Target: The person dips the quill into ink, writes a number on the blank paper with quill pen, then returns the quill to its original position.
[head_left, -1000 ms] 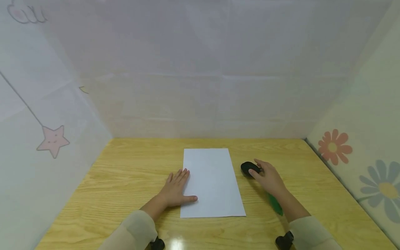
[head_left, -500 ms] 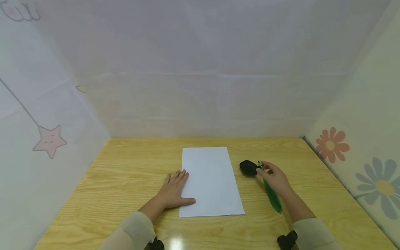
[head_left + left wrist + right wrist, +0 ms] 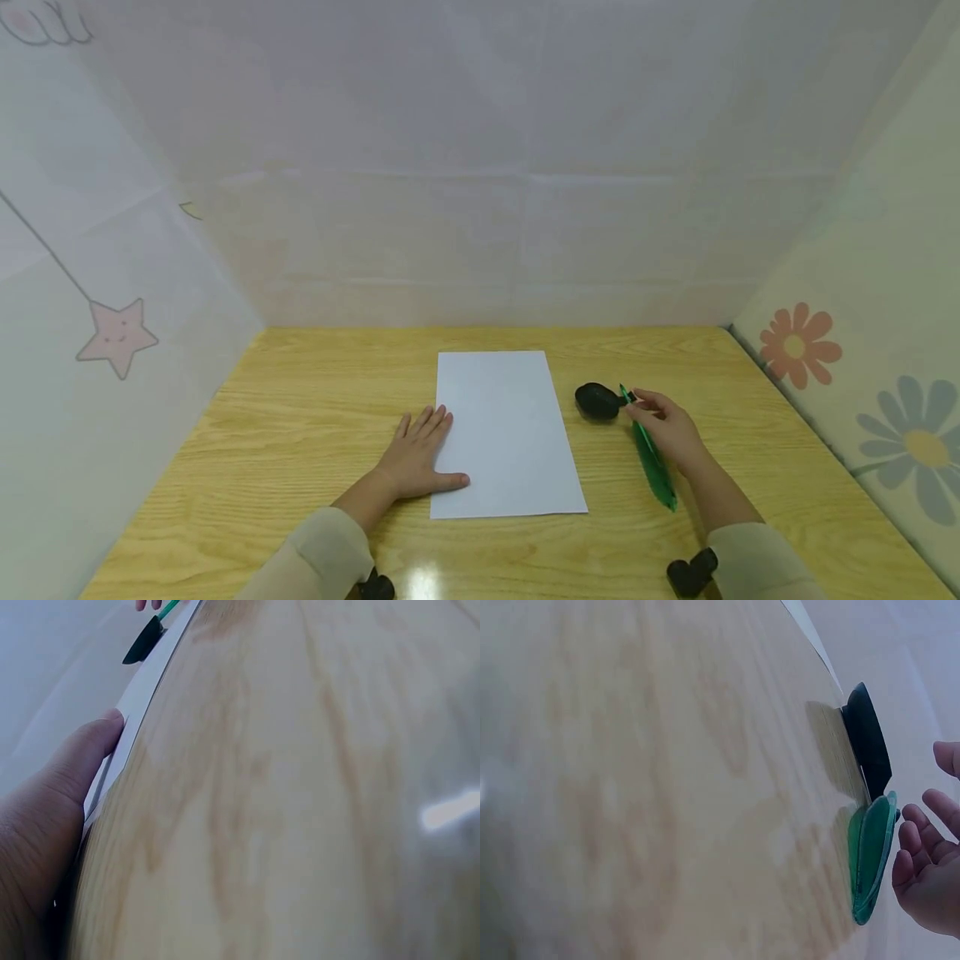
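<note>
My left hand (image 3: pixel 422 457) lies spread on the left edge of a white sheet of paper (image 3: pixel 510 433), thumb stretched across its lower corner. To the right of the sheet, a black rounded thing with a narrow neck (image 3: pixel 597 402) lies on its side on the table. Beside it is a long green leaf-shaped thing with a thin pointed tip, like a pen (image 3: pixel 654 468). My right hand (image 3: pixel 671 427) hovers at the upper end of the green pen. In the right wrist view, the thumb and fingers (image 3: pixel 928 825) are apart, with nothing seen between them.
The wooden table (image 3: pixel 315 392) backs onto a pale cloth wall (image 3: pixel 480 167). Side walls carry a pink star (image 3: pixel 117 337) and printed flowers (image 3: pixel 799 346). A black wrist device (image 3: pixel 692 572) sits below the right sleeve.
My right hand has drawn back to the right from the black thing, uncovering its neck and the green pen's tip. The left hand and the paper stay in place.
</note>
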`<state>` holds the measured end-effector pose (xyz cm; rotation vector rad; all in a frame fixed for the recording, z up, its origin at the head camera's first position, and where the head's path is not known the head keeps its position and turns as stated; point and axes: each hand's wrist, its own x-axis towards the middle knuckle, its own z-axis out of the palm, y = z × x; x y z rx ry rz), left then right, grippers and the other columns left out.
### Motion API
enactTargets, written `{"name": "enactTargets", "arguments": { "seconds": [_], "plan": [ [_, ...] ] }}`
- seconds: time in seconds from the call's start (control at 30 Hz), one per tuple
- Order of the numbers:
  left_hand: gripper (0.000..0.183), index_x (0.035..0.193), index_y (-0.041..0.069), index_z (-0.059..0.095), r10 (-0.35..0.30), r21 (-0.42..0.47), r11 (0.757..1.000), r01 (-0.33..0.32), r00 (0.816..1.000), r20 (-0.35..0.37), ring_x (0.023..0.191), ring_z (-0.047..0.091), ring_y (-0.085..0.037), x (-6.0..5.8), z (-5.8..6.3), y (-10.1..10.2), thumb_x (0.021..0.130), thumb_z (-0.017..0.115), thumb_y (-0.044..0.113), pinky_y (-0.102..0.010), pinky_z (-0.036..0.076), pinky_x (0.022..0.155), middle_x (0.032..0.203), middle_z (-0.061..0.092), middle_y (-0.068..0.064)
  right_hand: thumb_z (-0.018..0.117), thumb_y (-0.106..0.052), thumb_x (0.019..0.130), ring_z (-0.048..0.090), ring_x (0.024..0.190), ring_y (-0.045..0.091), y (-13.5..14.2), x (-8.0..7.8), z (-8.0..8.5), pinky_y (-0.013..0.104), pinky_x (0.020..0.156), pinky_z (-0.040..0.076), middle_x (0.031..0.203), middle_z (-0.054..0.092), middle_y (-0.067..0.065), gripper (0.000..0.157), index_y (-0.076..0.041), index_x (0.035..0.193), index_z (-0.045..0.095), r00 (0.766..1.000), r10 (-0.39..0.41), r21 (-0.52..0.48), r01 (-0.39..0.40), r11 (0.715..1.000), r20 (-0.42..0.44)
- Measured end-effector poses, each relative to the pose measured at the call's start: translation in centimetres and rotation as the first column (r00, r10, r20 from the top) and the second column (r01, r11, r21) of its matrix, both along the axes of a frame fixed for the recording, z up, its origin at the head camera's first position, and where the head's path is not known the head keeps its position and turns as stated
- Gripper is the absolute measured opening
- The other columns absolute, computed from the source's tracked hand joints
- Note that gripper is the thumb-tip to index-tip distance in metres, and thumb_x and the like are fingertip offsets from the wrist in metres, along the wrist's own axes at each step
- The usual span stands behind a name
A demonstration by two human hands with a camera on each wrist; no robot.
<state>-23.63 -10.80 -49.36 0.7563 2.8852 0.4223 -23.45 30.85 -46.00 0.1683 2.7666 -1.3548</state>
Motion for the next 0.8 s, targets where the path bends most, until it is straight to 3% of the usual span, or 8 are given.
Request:
{"name": "enactTargets", "arguments": {
  "seconds": [0.2, 0.4, 0.63, 0.8],
  "plan": [
    [0.111, 0.157, 0.009, 0.018, -0.006, 0.019, 1.000, 0.006, 1.000, -0.017, 0.154, 0.009, -0.030, -0.2, -0.7, -0.2, 0.080, 0.048, 0.082, -0.057, 0.003, 0.122, 0.165, 0.013, -0.010, 0.051, -0.042, 0.101, 0.050, 0.124, 0.039, 0.3, -0.2, -0.4, 0.046, 0.097, 0.046, 0.139, 0.049, 0.027, 0.065, -0.001, 0.149, 0.036, 1.000, -0.009, -0.006, 0.009, 1.000, 0.020],
    [0.110, 0.157, 0.009, 0.019, -0.002, 0.016, 1.000, 0.002, 1.000, -0.025, 0.154, 0.009, -0.028, -0.2, -0.9, -0.2, 0.080, 0.050, 0.081, -0.057, 0.004, 0.122, 0.165, 0.013, -0.008, 0.053, -0.039, 0.101, 0.052, 0.121, 0.041, 0.5, -0.2, -0.3, 0.043, 0.092, 0.049, 0.136, 0.051, 0.029, 0.064, 0.002, 0.147, 0.038, 1.000, 0.001, 0.019, -0.002, 1.000, 0.016],
    [0.107, 0.157, 0.007, 0.021, -0.006, 0.014, 1.000, 0.006, 1.000, 0.002, 0.153, 0.012, -0.031, 0.0, 0.1, -0.1, 0.081, 0.056, 0.075, -0.059, 0.006, 0.122, 0.165, 0.016, -0.011, 0.056, -0.031, 0.099, 0.054, 0.117, 0.041, 0.5, -0.4, -0.4, 0.043, 0.090, 0.051, 0.134, 0.052, 0.031, 0.059, 0.006, 0.143, 0.041, 1.000, -0.016, 0.026, 0.016, 1.000, 0.025],
    [0.105, 0.157, 0.008, 0.022, -0.001, 0.002, 1.000, 0.001, 1.000, 0.010, 0.153, 0.012, -0.030, 0.2, 0.4, -0.1, 0.082, 0.056, 0.074, -0.058, 0.007, 0.122, 0.165, 0.016, -0.010, 0.059, -0.027, 0.098, 0.057, 0.115, 0.042, 0.5, -0.6, -0.6, 0.033, 0.082, 0.052, 0.131, 0.055, 0.031, 0.057, 0.007, 0.140, 0.044, 0.999, -0.032, 0.038, 0.031, 0.999, 0.020]
  ]
}}
